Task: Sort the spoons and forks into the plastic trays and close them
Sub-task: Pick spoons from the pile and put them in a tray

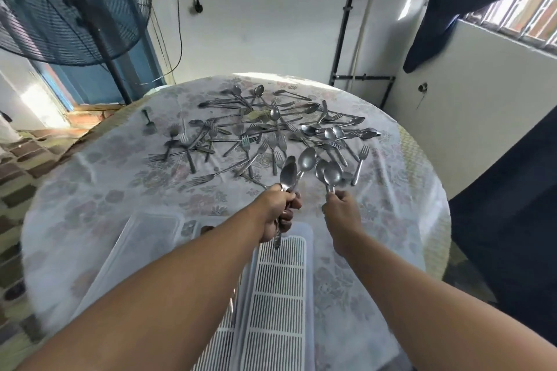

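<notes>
Both grips are full: left hand [278,214] clutches a bunch of spoons [297,167], right hand [342,214] pinches 2 or so more [330,173]. Big picture, barely started: the pile [265,129] of forks and spoons covers the surface [391,220], the tray [277,289] below the hands looks empty, lid [144,238] off beside it.
</notes>
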A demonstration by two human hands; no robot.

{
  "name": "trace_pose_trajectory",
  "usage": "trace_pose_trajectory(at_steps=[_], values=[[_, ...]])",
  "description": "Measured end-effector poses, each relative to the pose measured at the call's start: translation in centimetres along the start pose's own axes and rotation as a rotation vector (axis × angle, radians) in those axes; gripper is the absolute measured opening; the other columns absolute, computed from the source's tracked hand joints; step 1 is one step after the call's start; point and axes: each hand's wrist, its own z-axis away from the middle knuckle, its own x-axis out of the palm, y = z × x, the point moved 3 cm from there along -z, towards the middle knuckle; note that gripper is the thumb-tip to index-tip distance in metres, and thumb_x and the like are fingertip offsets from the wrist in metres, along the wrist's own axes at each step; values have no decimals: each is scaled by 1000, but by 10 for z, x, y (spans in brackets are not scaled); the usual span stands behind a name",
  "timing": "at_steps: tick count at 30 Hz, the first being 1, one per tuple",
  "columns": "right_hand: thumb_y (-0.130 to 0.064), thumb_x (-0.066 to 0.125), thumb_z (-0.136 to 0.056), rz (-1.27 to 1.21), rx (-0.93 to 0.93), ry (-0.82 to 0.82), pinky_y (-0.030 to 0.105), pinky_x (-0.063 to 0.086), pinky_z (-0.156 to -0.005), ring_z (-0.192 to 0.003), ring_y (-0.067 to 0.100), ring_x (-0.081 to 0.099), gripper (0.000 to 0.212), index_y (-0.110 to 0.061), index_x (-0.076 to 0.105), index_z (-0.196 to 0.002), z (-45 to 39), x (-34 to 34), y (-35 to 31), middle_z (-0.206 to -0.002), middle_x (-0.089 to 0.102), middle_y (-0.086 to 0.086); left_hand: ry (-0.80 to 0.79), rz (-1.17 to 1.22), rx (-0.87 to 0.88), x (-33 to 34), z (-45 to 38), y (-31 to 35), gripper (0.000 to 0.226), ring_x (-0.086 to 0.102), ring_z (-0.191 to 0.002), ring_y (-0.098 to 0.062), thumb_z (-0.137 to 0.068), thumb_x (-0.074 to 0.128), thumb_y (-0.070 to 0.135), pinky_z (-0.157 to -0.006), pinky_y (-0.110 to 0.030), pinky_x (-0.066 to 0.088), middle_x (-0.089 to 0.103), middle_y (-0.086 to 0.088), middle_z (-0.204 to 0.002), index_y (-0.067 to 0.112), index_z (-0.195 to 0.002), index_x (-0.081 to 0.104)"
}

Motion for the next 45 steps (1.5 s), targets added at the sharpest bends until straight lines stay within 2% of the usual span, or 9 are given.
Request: trace_pose_trajectory(at_steps=[10,16,19,24,27,31,35,40,45], values=[[-49,67,-95,-101,-35,-277,38,42,-68,-74,20,46,40,-9,68,-95,77,55,-9,-80,51,8,109,-67,41,-56,63,-29,11,31,-45,-9,-108,40,18,-46,-23,27,57,-4,-76,14,-110,50],[-32,71,-95,-112,68,-243,26,34,-49,-52,15,40,29,-6,66,-84,107,96,-9,-68,44,7,109,-155,55,-99,86,-38,9,36,-44,-12,-107,42,13,-49,-23,26,65,-1,-63,14,-113,49],[-24,72,-96,-234,197,-249,21,34,-36,-36,14,43,29,5,67,-97,128,119,-6,-55,48,7,91,-178,44,-124,90,-50,13,37,-45,-13,-104,44,10,-48,-23,27,64,-8,-74,15,-112,53],[-12,65,-99,-145,204,-177,21,43,-36,-39,13,52,17,3,68,-95,153,152,4,-64,54,7,70,-190,-6,-153,92,-67,20,58,-58,-20,-106,47,23,-48,-24,44,69,-12,-86,10,-103,63],[-17,66,-97,32,128,-134,25,36,-47,-47,15,45,20,0,72,-88,155,154,20,-58,55,5,211,-246,50,-162,86,-79,33,68,-84,-31,-98,55,42,-73,-42,55,72,-14,-96,11,-99,68],[-22,68,-94,243,94,-130,29,35,-52,-48,16,43,25,-4,69,-77,158,156,36,-55,53,2,478,-322,148,-169,86,-83,28,61,-73,-24,-102,52,33,-64,-34,45,69,-7,-82,13,-91,69],[-31,63,-97,489,41,-157,32,47,-60,-65,25,61,29,-4,69,-87,163,164,46,-76,69,10,521,-542,156,-167,90,-79,40,61,-96,-27,-104,47,46,-79,-38,47,70,-4,-97,19,-97,76],[-22,52,-104,759,-31,-286,25,38,-52,-68,14,51,34,-1,43,-128,174,172,48,-83,51,1,582,-943,13,-166,95,-83,48,35,-129,-32,-102,35,64,-109,-45,28,44,-4,-142,40,-118,73],[-8,47,-101,1138,-210,-390,36,44,-102,-125,36,49,44,7,42,-142,174,172,54,-138,48,25,594,-879,-28,-169,96,-96,48,32,-130,-33,-102,35,64,-113,-47,24,40,-2,-145,40,-114,75]])
